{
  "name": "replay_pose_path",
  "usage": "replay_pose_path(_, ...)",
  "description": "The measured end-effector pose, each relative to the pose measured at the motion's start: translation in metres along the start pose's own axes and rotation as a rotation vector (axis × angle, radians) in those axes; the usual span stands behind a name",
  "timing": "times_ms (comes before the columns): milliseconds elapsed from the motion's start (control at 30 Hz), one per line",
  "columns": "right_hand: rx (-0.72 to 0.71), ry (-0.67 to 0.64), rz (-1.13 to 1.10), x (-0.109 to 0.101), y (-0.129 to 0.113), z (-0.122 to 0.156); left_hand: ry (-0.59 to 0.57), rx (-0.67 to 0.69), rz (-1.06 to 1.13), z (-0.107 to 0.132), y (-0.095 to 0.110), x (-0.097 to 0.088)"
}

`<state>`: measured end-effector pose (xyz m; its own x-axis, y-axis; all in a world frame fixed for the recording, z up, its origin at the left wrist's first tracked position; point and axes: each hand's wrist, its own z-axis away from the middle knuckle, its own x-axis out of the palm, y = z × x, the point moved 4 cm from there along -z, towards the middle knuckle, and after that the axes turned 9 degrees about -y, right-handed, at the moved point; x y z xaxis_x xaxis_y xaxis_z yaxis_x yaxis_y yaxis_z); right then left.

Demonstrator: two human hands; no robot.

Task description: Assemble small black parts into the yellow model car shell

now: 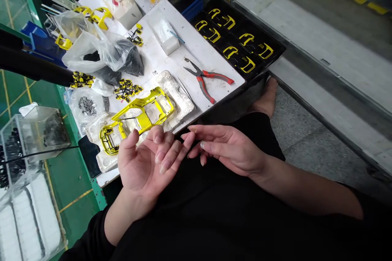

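Observation:
My left hand (147, 159) is palm up over my lap, fingers loosely curled, holding nothing I can see. My right hand (225, 147) lies beside it, fingers stretched out and touching the left fingertips. Just beyond the hands a yellow toy car body (143, 116) rests in a white foam cradle (180, 94) at the near edge of the white work board (199, 49). Red-handled pliers (206, 79) lie on the board to the right of the car body.
Small black and yellow parts (127, 89) and plastic bags (98, 49) crowd the board's left. A black tray (241, 45) with yellow pieces sits at the right. Clear boxes (33, 130) stand on the green floor at left. A bare foot (266, 98) shows under the board.

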<state>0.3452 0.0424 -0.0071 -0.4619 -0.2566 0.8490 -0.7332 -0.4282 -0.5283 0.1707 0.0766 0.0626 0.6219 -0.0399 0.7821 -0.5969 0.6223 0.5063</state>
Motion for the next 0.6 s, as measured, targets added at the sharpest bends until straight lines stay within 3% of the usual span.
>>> replay_pose_path(367, 0.094, 0.052, -0.054, -0.0063, 0.0009, -0.0002, 0.010, -0.012, 0.025, 0.0038, 0.0006, 0.0000)
replay_pose_path(600, 0.153, 0.168, -0.014, -0.0075, 0.0036, -0.0029, -0.132, 0.014, -0.194, 0.0060, 0.0009, -0.0035)
